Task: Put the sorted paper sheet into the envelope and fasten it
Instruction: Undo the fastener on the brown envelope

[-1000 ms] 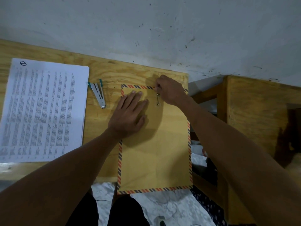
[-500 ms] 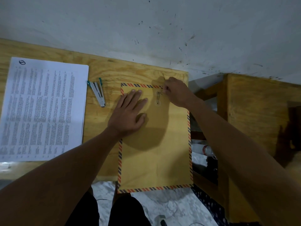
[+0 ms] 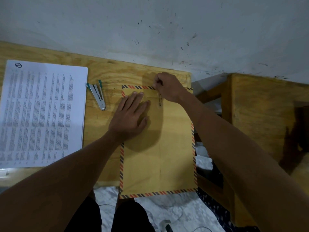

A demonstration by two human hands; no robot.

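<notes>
A brown envelope (image 3: pixel 158 156) with a striped red and dark border lies flat on the wooden table (image 3: pixel 103 71), its near end hanging over the table's front edge. My left hand (image 3: pixel 132 114) presses flat on its upper left part, fingers spread. My right hand (image 3: pixel 167 86) is at the envelope's top edge, fingers pinched together. A metal paper clip (image 3: pixel 160 101) sits over the folded flap just below those fingertips. Whether the fingers touch the clip is hidden.
A stack of printed paper sheets (image 3: pixel 40 113) lies at the table's left. A stapler (image 3: pixel 97 95) with teal ends rests between the stack and the envelope. A second wooden table (image 3: pixel 267 114) stands to the right. A grey wall rises behind.
My right hand shifted slightly left and up along the envelope's top edge, above the clip. My left hand stayed pressed flat on the envelope.
</notes>
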